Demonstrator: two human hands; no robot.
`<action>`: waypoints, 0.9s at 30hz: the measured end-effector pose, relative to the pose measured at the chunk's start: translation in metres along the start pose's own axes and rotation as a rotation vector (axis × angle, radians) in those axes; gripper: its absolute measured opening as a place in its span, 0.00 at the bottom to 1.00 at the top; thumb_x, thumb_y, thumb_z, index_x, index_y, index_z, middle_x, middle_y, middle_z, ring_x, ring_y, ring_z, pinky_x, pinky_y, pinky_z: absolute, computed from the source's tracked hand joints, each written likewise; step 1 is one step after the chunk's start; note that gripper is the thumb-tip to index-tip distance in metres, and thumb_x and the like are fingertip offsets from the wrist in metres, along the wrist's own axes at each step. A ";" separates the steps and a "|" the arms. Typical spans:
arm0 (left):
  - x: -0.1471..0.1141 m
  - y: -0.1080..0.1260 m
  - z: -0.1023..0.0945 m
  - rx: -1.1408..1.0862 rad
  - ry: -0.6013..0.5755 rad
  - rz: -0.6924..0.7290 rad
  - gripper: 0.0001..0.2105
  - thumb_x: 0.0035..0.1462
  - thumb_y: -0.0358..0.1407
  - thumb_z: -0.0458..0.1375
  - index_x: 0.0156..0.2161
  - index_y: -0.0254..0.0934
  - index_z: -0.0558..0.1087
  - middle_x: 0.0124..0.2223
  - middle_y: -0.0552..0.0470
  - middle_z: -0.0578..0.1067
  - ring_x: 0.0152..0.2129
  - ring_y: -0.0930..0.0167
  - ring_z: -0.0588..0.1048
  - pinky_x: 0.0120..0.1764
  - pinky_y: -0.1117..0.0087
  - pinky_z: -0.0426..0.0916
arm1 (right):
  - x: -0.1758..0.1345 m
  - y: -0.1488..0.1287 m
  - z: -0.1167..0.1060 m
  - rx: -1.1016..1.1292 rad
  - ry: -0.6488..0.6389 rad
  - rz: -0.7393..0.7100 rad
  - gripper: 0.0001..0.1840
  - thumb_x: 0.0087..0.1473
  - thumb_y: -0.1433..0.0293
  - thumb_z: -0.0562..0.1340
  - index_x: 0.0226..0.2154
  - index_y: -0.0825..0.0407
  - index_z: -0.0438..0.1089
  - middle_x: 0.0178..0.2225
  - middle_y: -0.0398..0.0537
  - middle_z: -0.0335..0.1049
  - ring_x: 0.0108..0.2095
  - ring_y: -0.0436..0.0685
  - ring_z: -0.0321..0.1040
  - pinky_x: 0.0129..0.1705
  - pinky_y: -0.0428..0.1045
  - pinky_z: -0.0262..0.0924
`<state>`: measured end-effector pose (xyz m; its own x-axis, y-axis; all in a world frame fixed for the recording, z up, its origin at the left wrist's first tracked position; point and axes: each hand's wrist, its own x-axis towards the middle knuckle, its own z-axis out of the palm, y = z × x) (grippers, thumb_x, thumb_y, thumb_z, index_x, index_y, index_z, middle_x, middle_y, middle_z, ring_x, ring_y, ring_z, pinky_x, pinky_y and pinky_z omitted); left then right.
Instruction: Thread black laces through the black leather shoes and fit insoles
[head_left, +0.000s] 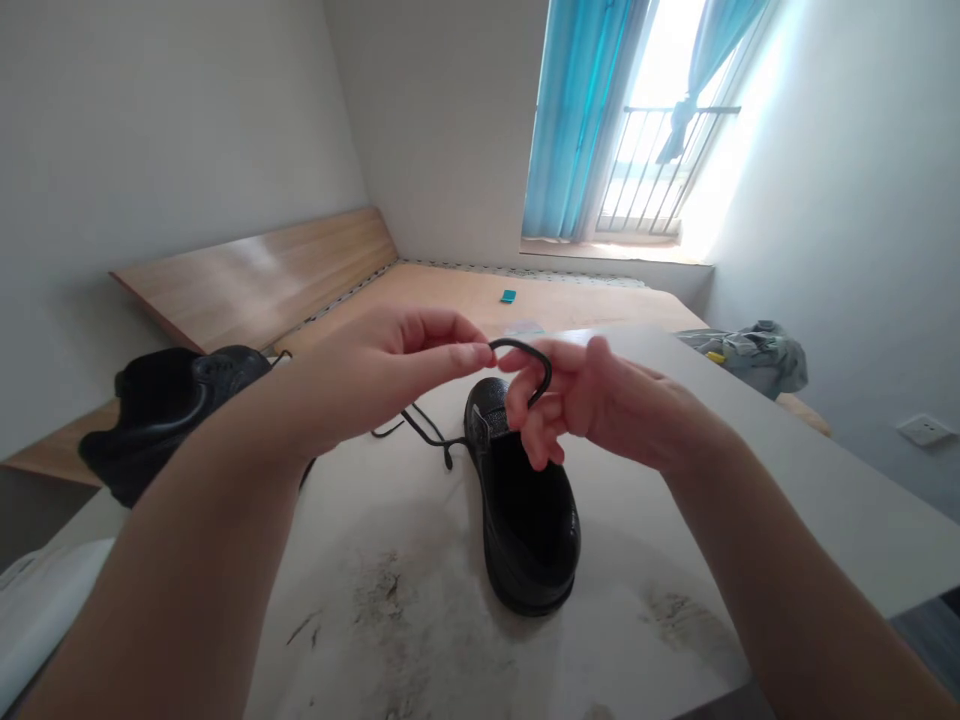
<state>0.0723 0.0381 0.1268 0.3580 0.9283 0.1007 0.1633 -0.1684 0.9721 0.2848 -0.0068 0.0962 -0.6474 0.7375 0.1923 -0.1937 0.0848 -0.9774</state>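
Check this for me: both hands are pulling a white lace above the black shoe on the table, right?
Not quite. The head view shows the lace is black, not white. The left hand and right hand do hold it above the black shoe on the table.

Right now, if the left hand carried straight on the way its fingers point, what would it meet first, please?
The left hand points rightward, pinching the black lace loop. Straight on, it would probably meet the right hand first, whose fingers hook the same loop; depth is hard to judge.
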 end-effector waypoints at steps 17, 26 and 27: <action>0.022 -0.004 -0.063 -0.882 0.104 -0.024 0.13 0.62 0.26 0.41 0.28 0.36 0.63 0.17 0.63 0.47 0.12 0.80 0.46 0.13 0.81 0.47 | -0.057 0.047 -0.172 0.346 1.177 -0.351 0.16 0.55 0.81 0.45 0.21 0.51 0.52 0.25 0.41 0.63 0.26 0.46 0.64 0.29 0.42 0.61; 0.039 -0.031 -0.050 -0.544 0.252 0.048 0.10 0.52 0.26 0.50 0.39 0.38 0.68 0.19 0.63 0.55 0.12 0.81 0.48 0.15 0.81 0.47 | -0.050 0.054 -0.160 0.435 1.091 -0.271 0.14 0.60 0.77 0.47 0.23 0.50 0.53 0.23 0.39 0.60 0.21 0.46 0.59 0.24 0.42 0.58; 0.040 -0.035 -0.035 -0.353 0.144 0.071 0.11 0.51 0.28 0.52 0.41 0.39 0.69 0.20 0.63 0.57 0.12 0.81 0.48 0.15 0.80 0.46 | -0.042 0.056 -0.149 0.456 1.022 -0.226 0.13 0.59 0.77 0.48 0.24 0.50 0.55 0.20 0.37 0.56 0.19 0.46 0.56 0.22 0.41 0.57</action>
<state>0.0485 0.0932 0.1047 0.2203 0.9596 0.1749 -0.1932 -0.1329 0.9721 0.4110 0.0672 0.0199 0.2991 0.9542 -0.0064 -0.6143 0.1874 -0.7665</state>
